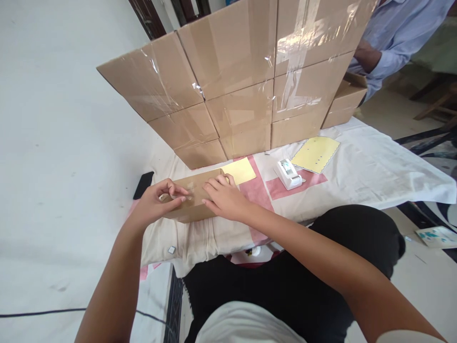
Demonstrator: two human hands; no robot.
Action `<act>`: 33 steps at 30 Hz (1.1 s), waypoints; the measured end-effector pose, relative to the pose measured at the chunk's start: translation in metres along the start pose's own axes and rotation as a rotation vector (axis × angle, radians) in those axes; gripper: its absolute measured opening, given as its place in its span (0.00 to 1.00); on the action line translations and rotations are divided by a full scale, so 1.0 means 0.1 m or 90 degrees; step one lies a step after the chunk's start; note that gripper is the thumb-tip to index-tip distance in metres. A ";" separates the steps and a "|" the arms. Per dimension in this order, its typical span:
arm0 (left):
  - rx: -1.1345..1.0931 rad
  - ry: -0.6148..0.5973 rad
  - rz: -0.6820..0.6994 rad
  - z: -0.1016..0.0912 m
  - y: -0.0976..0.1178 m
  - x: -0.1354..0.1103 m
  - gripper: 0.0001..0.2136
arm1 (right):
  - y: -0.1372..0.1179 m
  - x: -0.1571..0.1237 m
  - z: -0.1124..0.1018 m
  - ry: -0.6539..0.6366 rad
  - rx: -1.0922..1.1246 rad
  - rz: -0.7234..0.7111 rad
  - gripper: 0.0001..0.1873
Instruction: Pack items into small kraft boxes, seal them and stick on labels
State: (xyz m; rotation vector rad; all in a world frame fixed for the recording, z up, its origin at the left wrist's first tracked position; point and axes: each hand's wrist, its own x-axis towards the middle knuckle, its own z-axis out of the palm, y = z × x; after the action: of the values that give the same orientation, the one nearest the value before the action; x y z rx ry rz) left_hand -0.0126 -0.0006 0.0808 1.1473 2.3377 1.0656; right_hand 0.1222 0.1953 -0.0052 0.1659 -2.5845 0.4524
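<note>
A small brown cardboard box (194, 212) lies on the cloth-covered table in front of me. My right hand (226, 195) rests over its right end, fingers curled on the top and far edge, thumb on the near side. Over the left part of the box, my left hand (167, 197) has its thumb and fingertips close together by a shiny patch of tape. Whatever is between those fingertips is too small to make out. A yellow paper sheet (243, 171) lies just behind the box's right end.
Stacked, taped cardboard boxes (239, 100) form a wall behind. To the right are a white tape dispenser (288, 174) and a yellow scallop-edged card (316, 155). A black phone-like object (144, 185) lies at left. Another person's sleeve (403, 43) shows beside an open box (344, 102).
</note>
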 end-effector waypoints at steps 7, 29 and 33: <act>0.081 0.001 -0.014 0.03 -0.02 0.12 0.19 | 0.00 0.00 0.00 -0.007 -0.005 -0.007 0.20; 0.122 -0.130 0.002 0.01 0.07 0.32 0.17 | 0.00 -0.01 0.00 -0.013 0.002 -0.011 0.20; 0.155 -0.174 0.008 -0.05 0.09 0.38 0.15 | 0.01 -0.01 -0.01 -0.015 -0.001 -0.011 0.19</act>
State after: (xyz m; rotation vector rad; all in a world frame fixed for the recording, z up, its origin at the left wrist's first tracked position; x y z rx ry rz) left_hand -0.0348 0.0305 0.0925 1.3025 2.2854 0.5926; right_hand 0.1232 0.1961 -0.0053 0.1933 -2.6042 0.4438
